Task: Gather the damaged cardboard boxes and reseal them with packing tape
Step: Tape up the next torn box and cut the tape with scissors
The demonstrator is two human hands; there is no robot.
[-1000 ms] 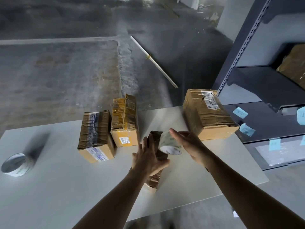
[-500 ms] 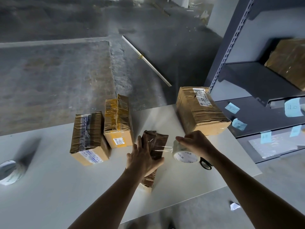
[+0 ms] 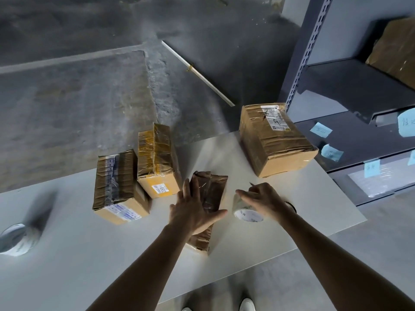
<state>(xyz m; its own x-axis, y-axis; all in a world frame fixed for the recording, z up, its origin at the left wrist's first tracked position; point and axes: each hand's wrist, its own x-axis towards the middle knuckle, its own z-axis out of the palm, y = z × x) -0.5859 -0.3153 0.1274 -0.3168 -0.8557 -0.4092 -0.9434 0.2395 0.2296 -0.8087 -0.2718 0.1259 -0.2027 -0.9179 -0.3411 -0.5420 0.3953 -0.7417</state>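
Four cardboard boxes stand on the white tabletop (image 3: 303, 198). The small dark box (image 3: 213, 187), wrapped in glossy brown tape, lies near the front edge with its long side running away from the person. The left hand (image 3: 195, 212) lies flat on top of it, fingers straight and together, thumb spread to the right, pressing down. Just right of that box, the right hand (image 3: 262, 200) is curled over the packing tape roll (image 3: 247, 215), gripping it from above; the roll sits on or just over the tabletop, its white core facing the camera. To the left, two boxes stand touching side by side: the box with blue-printed tape (image 3: 116, 187), and behind it the box with the yellow label (image 3: 157, 162), both creased and heavily taped. The large crumpled box (image 3: 274, 140) stands apart at the far right corner, a shipping label on its top. A second tape roll (image 3: 15, 239) rests at the far left, blurred. Beside the tabletop on the right is a grey shelving unit (image 3: 298, 63) bearing blue notes (image 3: 332, 152) and a brown shelf box (image 3: 397, 52). A white rod (image 3: 197, 72) lies on the concrete floor (image 3: 78, 108).
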